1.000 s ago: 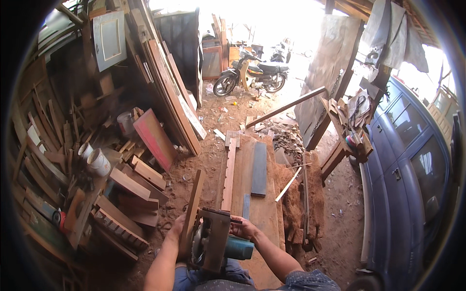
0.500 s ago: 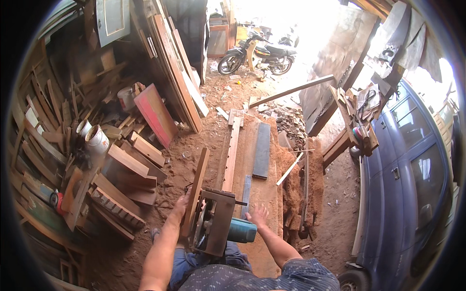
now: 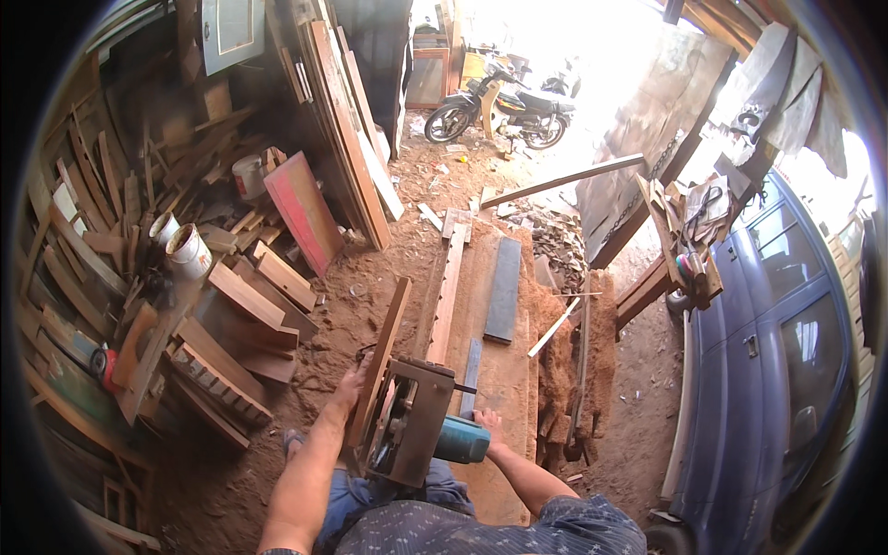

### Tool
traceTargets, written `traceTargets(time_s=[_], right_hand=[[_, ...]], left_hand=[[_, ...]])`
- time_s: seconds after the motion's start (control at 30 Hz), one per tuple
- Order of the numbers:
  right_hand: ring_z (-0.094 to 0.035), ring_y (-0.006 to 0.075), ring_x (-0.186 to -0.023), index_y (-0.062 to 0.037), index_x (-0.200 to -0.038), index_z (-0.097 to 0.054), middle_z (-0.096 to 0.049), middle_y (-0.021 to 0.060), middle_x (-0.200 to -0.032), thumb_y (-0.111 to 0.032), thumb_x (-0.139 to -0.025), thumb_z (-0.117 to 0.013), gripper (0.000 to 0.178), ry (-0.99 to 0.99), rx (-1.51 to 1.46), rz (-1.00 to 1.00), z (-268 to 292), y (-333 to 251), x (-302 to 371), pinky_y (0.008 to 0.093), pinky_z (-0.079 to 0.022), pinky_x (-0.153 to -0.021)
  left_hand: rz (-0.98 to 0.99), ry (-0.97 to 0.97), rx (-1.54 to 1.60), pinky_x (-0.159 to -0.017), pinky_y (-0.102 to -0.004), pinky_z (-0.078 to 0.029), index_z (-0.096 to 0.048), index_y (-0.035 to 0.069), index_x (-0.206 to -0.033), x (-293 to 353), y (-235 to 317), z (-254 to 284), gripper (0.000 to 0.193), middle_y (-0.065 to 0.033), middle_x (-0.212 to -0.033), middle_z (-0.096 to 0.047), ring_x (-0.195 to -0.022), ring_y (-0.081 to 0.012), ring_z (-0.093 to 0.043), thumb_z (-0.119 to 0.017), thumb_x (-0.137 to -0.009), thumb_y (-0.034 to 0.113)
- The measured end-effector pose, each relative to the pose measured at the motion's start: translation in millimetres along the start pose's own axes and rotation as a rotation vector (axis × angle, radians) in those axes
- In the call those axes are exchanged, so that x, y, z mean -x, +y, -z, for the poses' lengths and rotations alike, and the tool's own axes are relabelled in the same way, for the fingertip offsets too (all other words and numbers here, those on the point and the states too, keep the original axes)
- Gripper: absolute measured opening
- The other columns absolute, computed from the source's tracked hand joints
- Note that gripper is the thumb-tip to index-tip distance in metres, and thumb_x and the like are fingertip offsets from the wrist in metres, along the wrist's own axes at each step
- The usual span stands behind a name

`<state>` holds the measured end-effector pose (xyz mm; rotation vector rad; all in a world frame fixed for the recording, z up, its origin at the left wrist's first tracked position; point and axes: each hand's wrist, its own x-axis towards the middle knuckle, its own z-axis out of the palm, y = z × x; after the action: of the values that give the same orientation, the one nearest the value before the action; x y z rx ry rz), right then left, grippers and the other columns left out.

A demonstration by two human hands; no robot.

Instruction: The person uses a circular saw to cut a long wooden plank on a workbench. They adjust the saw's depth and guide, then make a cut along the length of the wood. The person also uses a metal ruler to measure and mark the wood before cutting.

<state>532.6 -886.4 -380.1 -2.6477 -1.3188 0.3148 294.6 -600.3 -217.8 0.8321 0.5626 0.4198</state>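
Observation:
A power saw point(image 3: 413, 421) with a dark flat base plate and a teal motor housing point(image 3: 461, 440) is turned on its side in front of my body. A long brown wooden strip point(image 3: 380, 359) runs along its left side. My left hand point(image 3: 348, 387) is closed at the strip's outer side, its fingertips partly hidden. Just beyond the motor housing, my right hand point(image 3: 488, 425) has its fingers curled in by the near end of a narrow blue-grey strip point(image 3: 471, 375). What those fingers hold, if anything, cannot be made out.
The wooden bench point(image 3: 504, 396) carries a long notched batten point(image 3: 448, 296) and a dark grey plank point(image 3: 503, 291). Sawdust point(image 3: 553, 370) heaps along its right edge. Timber offcuts point(image 3: 245, 301) and white buckets point(image 3: 188, 252) crowd the left. A blue car point(image 3: 758, 361) stands right, a motorcycle point(image 3: 504, 106) far ahead.
My right hand has drawn its spread fingers in and curled them near the blue-grey strip's end. The left hand and saw keep their place; the view has shifted slightly.

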Motion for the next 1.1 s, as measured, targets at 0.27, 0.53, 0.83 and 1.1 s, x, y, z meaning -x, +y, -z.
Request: traceTargets(time_s=[0.27,0.53,0.83,1.1], right_hand=[[-0.063,0.0364,-0.1,-0.0014,-0.11,-0.061,-0.068,0.0192,-0.096,-0.032,-0.082,-0.072,0.044,-0.2,-0.409,-0.12,28.9,23.9,-13.3,0.0486,-0.05,-0.085],[-0.062,0.0159,-0.07,-0.0003,-0.095,-0.067,-0.065,0.0054,-0.08,-0.03,-0.097,-0.064,0.03,-0.062,-1.157,-0.537,103.2,48.6,-15.5,0.0331,-0.052,-0.065],[-0.057,0.0121,-0.072,-0.0039,-0.094,-0.062,-0.061,0.0023,-0.081,-0.009,-0.095,-0.047,0.016,0.133,-1.199,-0.189,222.7,23.1,-10.7,0.0283,-0.05,-0.069],[-0.051,0.003,-0.059,-0.0034,-0.107,-0.067,-0.056,-0.0055,-0.069,-0.028,-0.102,-0.061,0.026,0.16,-1.07,-0.061,279.3,-11.8,14.1,0.0224,-0.039,-0.051]], left_hand=[[-0.013,0.101,-0.12,-0.061,-0.0234,-0.048,-0.071,0.007,-0.11,9.5,15.2,-38.2,0.047,0.0032,-0.086,-0.068,-0.071,-0.0067,-0.06,-0.062,-0.097,0.051],[-0.057,-0.014,-0.115,-0.079,-0.0243,-0.052,-0.066,0.007,-0.125,-1.8,5.0,-32.3,0.043,0.001,-0.106,-0.07,-0.094,-0.0093,-0.064,-0.054,-0.104,0.043],[0.014,-0.13,-0.043,-0.063,-0.0232,-0.051,-0.065,0.01,-0.124,-15.3,2.6,-11.3,0.044,0.0015,-0.095,-0.068,-0.078,-0.0061,-0.061,-0.053,-0.103,0.046],[-0.031,-0.022,-0.199,-0.064,-0.0245,-0.051,-0.068,0.009,-0.118,7.8,17.0,-35.7,0.051,0.0033,-0.081,-0.065,-0.073,-0.0067,-0.06,-0.054,-0.1,0.055]])
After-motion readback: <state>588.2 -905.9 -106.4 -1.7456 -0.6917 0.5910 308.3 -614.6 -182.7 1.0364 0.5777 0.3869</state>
